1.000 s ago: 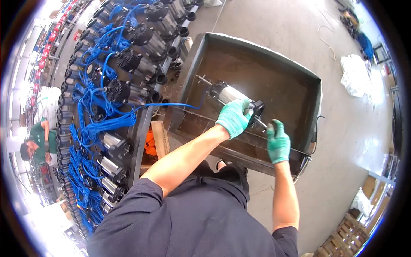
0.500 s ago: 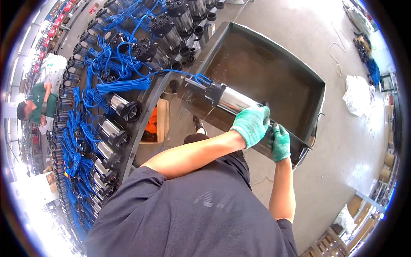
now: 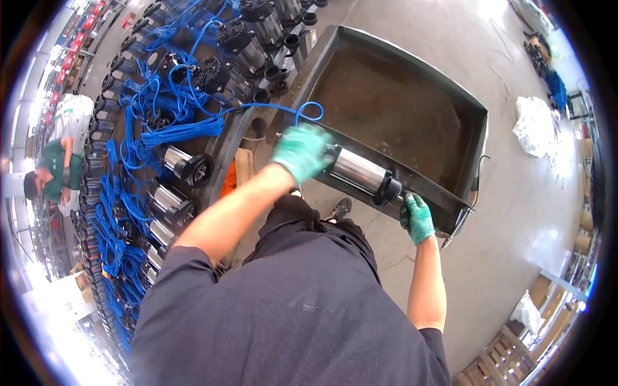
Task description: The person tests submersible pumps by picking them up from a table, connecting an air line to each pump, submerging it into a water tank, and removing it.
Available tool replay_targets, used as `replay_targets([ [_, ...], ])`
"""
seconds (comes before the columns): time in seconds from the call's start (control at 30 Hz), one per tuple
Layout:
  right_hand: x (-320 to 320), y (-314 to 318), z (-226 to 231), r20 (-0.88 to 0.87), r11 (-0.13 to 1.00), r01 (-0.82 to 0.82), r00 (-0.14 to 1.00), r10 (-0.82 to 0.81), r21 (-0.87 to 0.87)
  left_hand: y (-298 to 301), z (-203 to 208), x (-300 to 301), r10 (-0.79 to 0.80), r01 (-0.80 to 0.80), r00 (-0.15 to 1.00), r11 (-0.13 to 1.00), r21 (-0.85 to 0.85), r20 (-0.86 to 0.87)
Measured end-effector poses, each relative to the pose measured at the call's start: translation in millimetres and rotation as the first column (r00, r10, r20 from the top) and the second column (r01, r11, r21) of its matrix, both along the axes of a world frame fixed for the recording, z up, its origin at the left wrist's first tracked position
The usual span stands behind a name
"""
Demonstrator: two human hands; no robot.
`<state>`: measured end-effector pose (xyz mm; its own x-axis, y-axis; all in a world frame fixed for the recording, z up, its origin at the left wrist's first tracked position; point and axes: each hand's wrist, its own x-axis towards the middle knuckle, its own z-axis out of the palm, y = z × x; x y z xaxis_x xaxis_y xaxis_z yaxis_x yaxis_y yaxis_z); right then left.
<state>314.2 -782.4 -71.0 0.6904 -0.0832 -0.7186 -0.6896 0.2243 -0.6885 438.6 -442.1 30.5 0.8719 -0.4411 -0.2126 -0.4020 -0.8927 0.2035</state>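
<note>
A shiny steel cylindrical pump [image 3: 360, 172] with black end caps lies slanted along the near ledge of a dark metal tank [image 3: 476, 151] that holds brownish water. My left hand [image 3: 301, 153], in a green glove, is at the pump's upper-left end and hides much of it; motion smears its fingers. At the pump's lower-right end, my gloved right hand [image 3: 419, 217] is closed on a dark narrow part whose kind is unclear. A blue cable [image 3: 270, 105] loops from above my left hand toward the rack on the left.
Several similar pumps [image 3: 168, 198] with coiled blue cables [image 3: 180, 132] crowd a rack at left. Below its edge stands a wooden box [image 3: 244, 166] with something orange. White plastic wrapping [image 3: 535, 128] lies on the floor at right. A co-worker in green [image 3: 55, 161] is far left.
My left hand has moved from the pump's lower-right end to its upper-left cable end. The pump now rests lower, along the near ledge. My right hand has barely moved.
</note>
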Motion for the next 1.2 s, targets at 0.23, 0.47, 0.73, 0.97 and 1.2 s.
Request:
replay_targets([
  [0.23, 10.9, -9.6, 6.9, -0.266, 0.997, 0.010, 0.964, 0.011, 0.080, 114.4, -75.1, 26.2, -0.428, 0.392, 0.898, 0.884, 0.255, 0.103],
  [0.47, 3.9, -18.5, -1.0, -0.181, 0.956, 0.072, 0.983, -0.020, 0.286, 128.7, -95.3, 48.0, -0.498, 0.497, 0.867, 0.867, 0.038, 0.019],
  [0.73, -12.2, -10.9, -12.0, 0.197, 0.980, 0.076, 0.974, -0.112, 0.184, 113.7, -89.6, 76.5, 0.253, -0.649, 0.404, 0.757, -0.081, -0.879],
  [0.97, 1.5, -20.1, 6.1, 0.036, 0.944, 0.014, 0.999, -0.027, 0.331, 127.1, -93.2, 37.0, 0.004, -0.273, 0.925, 0.699, -0.661, -0.379],
  [1.2, 24.0, -25.0, 32.1, 0.000, 0.942, -0.318, 0.948, 0.320, 0.104, 133.1, -99.4, 58.0, -0.051, -0.177, 0.883, 0.885, -0.431, -0.467],
])
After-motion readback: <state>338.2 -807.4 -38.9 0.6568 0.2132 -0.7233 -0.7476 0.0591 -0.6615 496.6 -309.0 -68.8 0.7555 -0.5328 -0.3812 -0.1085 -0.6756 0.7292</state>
